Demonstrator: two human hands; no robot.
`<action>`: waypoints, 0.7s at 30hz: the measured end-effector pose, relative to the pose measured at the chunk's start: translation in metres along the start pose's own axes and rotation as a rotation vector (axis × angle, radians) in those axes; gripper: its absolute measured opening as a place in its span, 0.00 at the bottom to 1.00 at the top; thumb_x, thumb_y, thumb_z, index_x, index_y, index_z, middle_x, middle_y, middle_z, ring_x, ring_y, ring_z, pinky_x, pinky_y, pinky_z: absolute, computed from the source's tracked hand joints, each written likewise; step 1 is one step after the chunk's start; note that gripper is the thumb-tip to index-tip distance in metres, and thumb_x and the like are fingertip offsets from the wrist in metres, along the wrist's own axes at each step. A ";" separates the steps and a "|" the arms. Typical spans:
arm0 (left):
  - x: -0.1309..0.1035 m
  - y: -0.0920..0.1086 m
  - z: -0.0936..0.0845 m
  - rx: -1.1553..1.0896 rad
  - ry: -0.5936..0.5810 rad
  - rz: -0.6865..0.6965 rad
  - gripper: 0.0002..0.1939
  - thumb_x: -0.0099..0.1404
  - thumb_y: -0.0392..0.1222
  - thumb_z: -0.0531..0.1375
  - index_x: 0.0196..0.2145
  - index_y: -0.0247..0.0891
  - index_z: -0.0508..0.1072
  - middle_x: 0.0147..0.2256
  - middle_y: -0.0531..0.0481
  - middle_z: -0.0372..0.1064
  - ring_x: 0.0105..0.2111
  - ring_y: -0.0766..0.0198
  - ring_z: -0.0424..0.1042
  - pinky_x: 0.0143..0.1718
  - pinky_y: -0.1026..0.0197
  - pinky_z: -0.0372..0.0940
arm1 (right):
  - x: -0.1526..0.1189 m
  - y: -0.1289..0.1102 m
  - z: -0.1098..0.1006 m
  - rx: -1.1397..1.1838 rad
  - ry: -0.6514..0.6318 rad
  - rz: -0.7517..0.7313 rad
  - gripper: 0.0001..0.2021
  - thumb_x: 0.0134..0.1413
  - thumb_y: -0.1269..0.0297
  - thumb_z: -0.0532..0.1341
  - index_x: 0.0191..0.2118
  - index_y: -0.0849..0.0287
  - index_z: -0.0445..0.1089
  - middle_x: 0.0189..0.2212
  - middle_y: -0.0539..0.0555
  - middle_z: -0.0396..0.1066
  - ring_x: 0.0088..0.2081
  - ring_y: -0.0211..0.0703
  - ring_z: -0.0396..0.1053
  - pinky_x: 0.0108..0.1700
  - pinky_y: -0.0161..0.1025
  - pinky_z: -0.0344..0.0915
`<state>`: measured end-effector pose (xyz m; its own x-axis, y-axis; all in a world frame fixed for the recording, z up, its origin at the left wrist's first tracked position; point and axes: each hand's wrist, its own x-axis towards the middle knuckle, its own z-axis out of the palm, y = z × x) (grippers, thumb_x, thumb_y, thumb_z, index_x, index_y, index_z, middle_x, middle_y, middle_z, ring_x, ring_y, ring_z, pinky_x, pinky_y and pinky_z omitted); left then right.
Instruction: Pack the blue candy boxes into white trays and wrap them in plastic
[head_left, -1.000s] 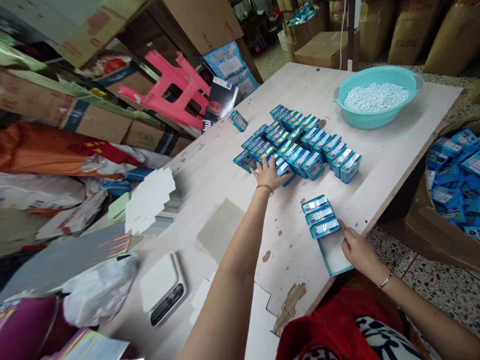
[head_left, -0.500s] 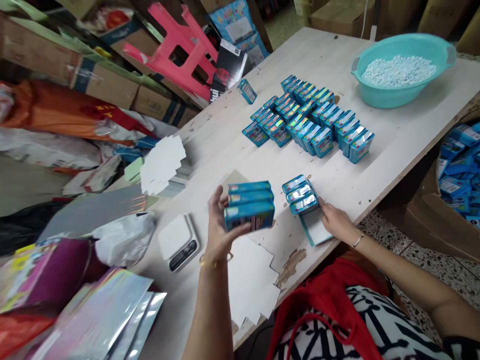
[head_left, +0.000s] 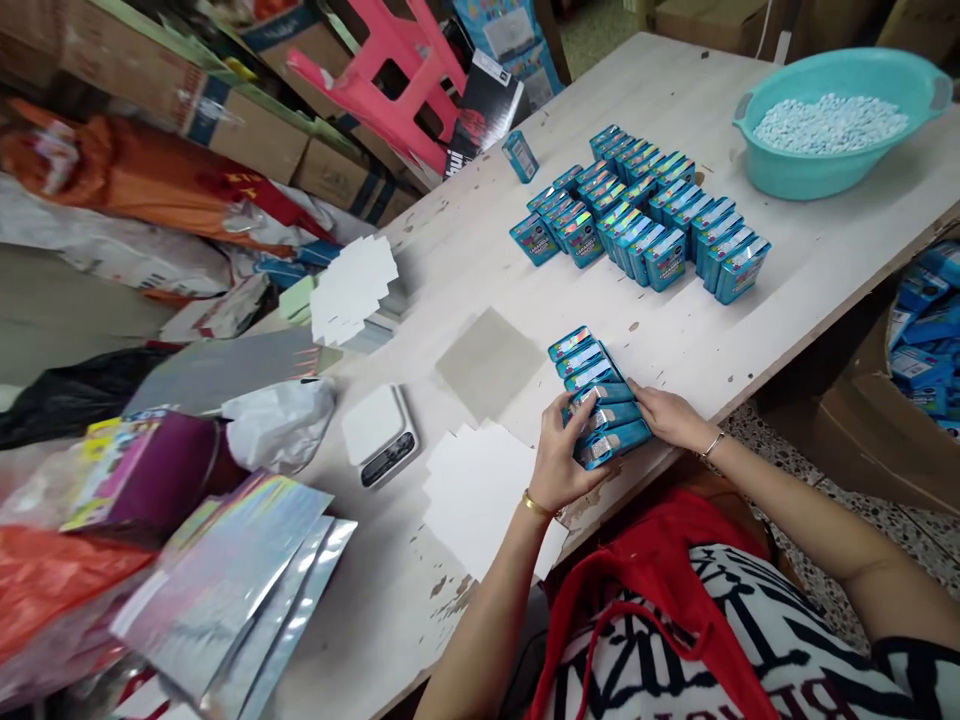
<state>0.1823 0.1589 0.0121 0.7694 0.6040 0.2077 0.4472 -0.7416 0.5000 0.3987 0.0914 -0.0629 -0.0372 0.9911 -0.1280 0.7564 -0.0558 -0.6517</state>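
Observation:
A short row of small blue boxes [head_left: 596, 390] lies near the table's front edge. My left hand [head_left: 564, 458] presses on the nearest boxes from the left, fingers over their tops. My right hand [head_left: 670, 417] touches the same boxes from the right side. The tray under the row is hidden. Farther back stands a large block of upright blue boxes [head_left: 645, 220], with one lone blue box [head_left: 520, 156] beyond it.
A teal basin [head_left: 840, 170] of white pellets sits at the far right. A small scale [head_left: 380, 435], white card blanks [head_left: 480, 495], a grey square sheet [head_left: 489, 362] and shiny foil bags [head_left: 240, 590] lie to the left. A carton of blue boxes [head_left: 926, 350] stands right of the table.
My left hand took boxes from the far block, carried them toward me and set them into the near row. My right hand stayed at that row. The view shifted left and down.

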 end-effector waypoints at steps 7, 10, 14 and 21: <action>-0.002 0.017 -0.004 0.173 -0.083 -0.025 0.48 0.52 0.51 0.69 0.66 0.45 0.55 0.62 0.35 0.50 0.59 0.39 0.56 0.58 0.38 0.59 | -0.009 0.004 -0.004 -0.012 0.030 -0.164 0.27 0.68 0.65 0.44 0.70 0.59 0.45 0.48 0.59 0.70 0.46 0.46 0.69 0.51 0.45 0.67; 0.004 0.027 0.000 0.268 -0.104 -0.078 0.46 0.52 0.50 0.69 0.66 0.44 0.57 0.65 0.34 0.47 0.64 0.34 0.50 0.61 0.31 0.50 | -0.013 0.002 -0.005 -0.088 0.016 -0.193 0.26 0.68 0.64 0.44 0.69 0.63 0.48 0.42 0.60 0.69 0.42 0.47 0.68 0.48 0.44 0.67; 0.015 0.039 0.015 0.378 -0.195 -0.065 0.47 0.58 0.51 0.64 0.69 0.38 0.49 0.69 0.34 0.42 0.69 0.37 0.36 0.65 0.30 0.34 | -0.014 0.000 -0.004 -0.036 0.051 -0.229 0.27 0.67 0.66 0.43 0.70 0.63 0.44 0.46 0.62 0.68 0.46 0.49 0.68 0.50 0.48 0.67; 0.023 0.039 0.029 0.272 -0.251 0.011 0.49 0.61 0.61 0.59 0.70 0.33 0.43 0.70 0.33 0.36 0.70 0.44 0.31 0.67 0.36 0.23 | -0.014 0.007 -0.001 0.209 0.093 -0.183 0.28 0.68 0.59 0.42 0.71 0.59 0.42 0.61 0.62 0.62 0.60 0.51 0.63 0.61 0.52 0.60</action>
<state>0.2309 0.1356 0.0126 0.8480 0.5297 -0.0180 0.5168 -0.8187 0.2502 0.4054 0.0769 -0.0651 -0.0933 0.9932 0.0693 0.5914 0.1113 -0.7987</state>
